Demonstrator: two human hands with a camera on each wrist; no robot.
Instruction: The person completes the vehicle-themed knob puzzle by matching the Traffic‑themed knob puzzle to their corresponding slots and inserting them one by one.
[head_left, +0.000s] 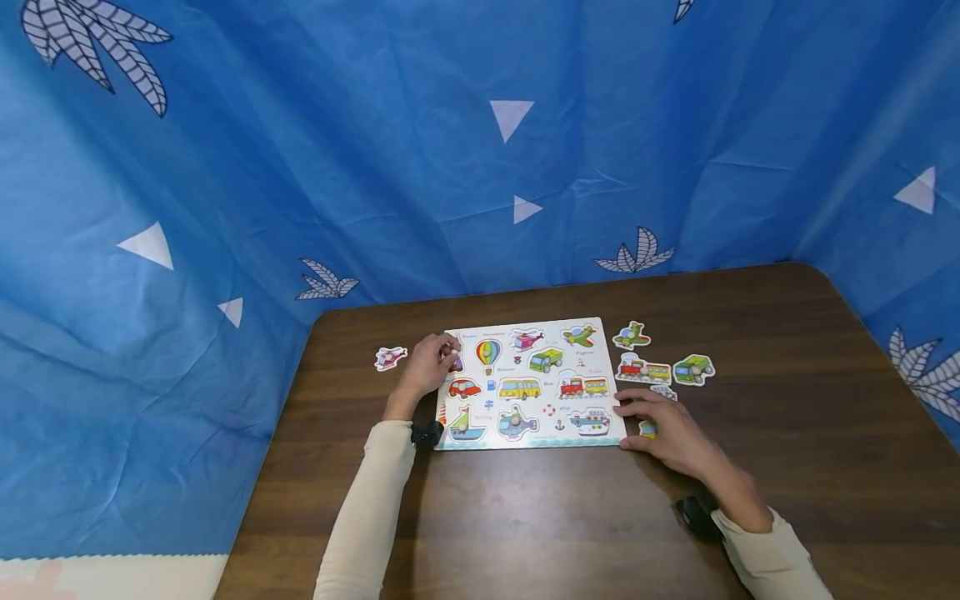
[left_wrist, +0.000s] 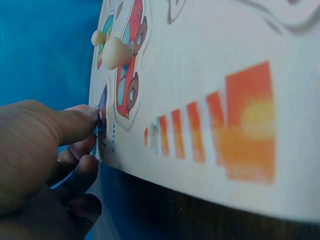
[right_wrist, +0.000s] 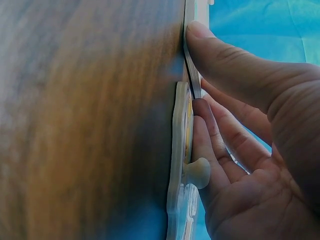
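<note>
A white wooden puzzle board (head_left: 555,411) printed with vehicles lies on the table. At its upper left corner my left hand (head_left: 427,364) pinches a purple puzzle piece (head_left: 458,363) with thumb and fingertips; the piece sits at the board, its knob hidden by the fingers. A red car piece (left_wrist: 131,70) with a wooden knob lies in the board beside the left fingers. My right hand (head_left: 675,433) rests at the board's right edge, thumb near the front corner and fingers extended along the side. Beneath that hand lies a partly covered yellow piece (head_left: 648,428).
Loose pieces lie right of the board: a green plane (head_left: 632,335), a train (head_left: 643,369), a green truck (head_left: 693,369) and a partly hidden ship (head_left: 663,392). A pink helicopter piece (head_left: 390,358) lies left of it. A blue curtain (head_left: 450,150) hangs behind the table (head_left: 525,517).
</note>
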